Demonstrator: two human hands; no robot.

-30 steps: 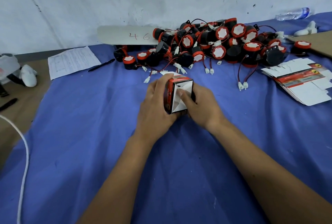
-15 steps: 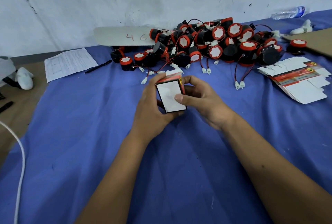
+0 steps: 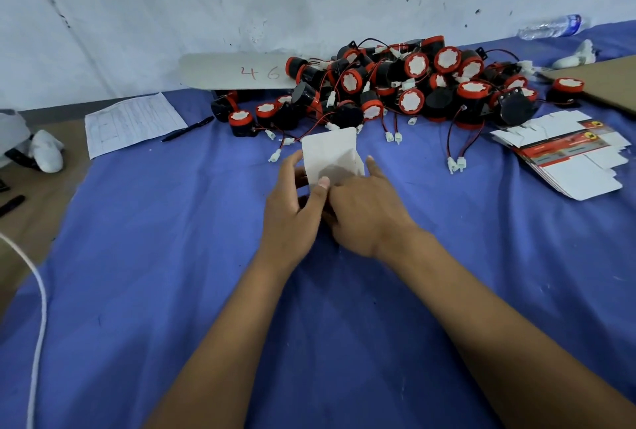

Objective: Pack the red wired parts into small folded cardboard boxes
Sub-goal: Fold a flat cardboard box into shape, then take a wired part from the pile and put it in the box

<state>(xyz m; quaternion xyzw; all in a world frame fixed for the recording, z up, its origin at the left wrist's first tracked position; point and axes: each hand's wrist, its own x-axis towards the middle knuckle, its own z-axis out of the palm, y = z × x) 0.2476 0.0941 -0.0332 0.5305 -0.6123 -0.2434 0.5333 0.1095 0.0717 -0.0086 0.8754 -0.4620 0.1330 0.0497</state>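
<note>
Near the middle of the blue-clothed counter (image 3: 144, 256), both hands close on a small cardboard box (image 3: 332, 157) with its white flap raised. The left hand (image 3: 292, 208) has its grip curled round the box's left side, thumb pressed on the white panel. The right hand (image 3: 364, 212) grips the right side, fingers bent around it. The pile of red wired parts (image 3: 406, 84) lies along the counter's far edge, beyond the box. Flat unfolded boxes (image 3: 568, 160) lie stacked toward the right edge
</note>
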